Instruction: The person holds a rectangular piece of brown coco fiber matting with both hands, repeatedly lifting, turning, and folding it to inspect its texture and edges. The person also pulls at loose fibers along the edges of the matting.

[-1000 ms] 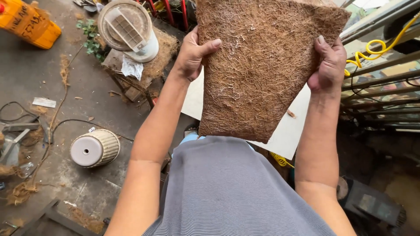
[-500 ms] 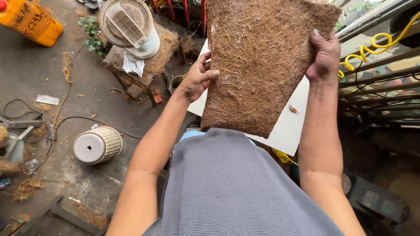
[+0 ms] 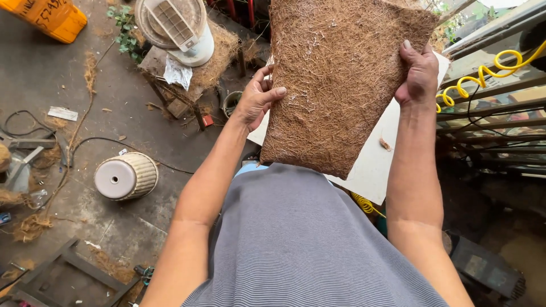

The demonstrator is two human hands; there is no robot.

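Head view, mat: we see a brown coir fibre mat (image 3: 341, 85) held upright in front of the chest, its top edge running out of the picture and its lower corner hanging just above the grey striped shirt (image 3: 296, 244).
Head view, left hand: our left hand (image 3: 259, 99) grasps the mat's left edge, thumb on the near face, fingers curled around behind.
Head view, right hand: our right hand (image 3: 418, 74) is clenched on the mat's right edge near the top, fingers wrapped over it.
Head view, what the mat hides: we find it covers most of the white board (image 3: 375, 165) behind, of which only the right and lower parts show.
Head view, left surroundings: on the concrete floor (image 3: 51, 74) we note a ribbed cream pot (image 3: 126, 176) lying on its side, black cables (image 3: 85, 142), loose fibre scraps, a white fan housing (image 3: 179, 28) on a fibre-strewn block, and an orange container (image 3: 48, 17) at the top corner.
Head view, right surroundings: we see a yellow coiled hose (image 3: 489, 74) draped over metal rails (image 3: 500, 113), well apart from the mat.
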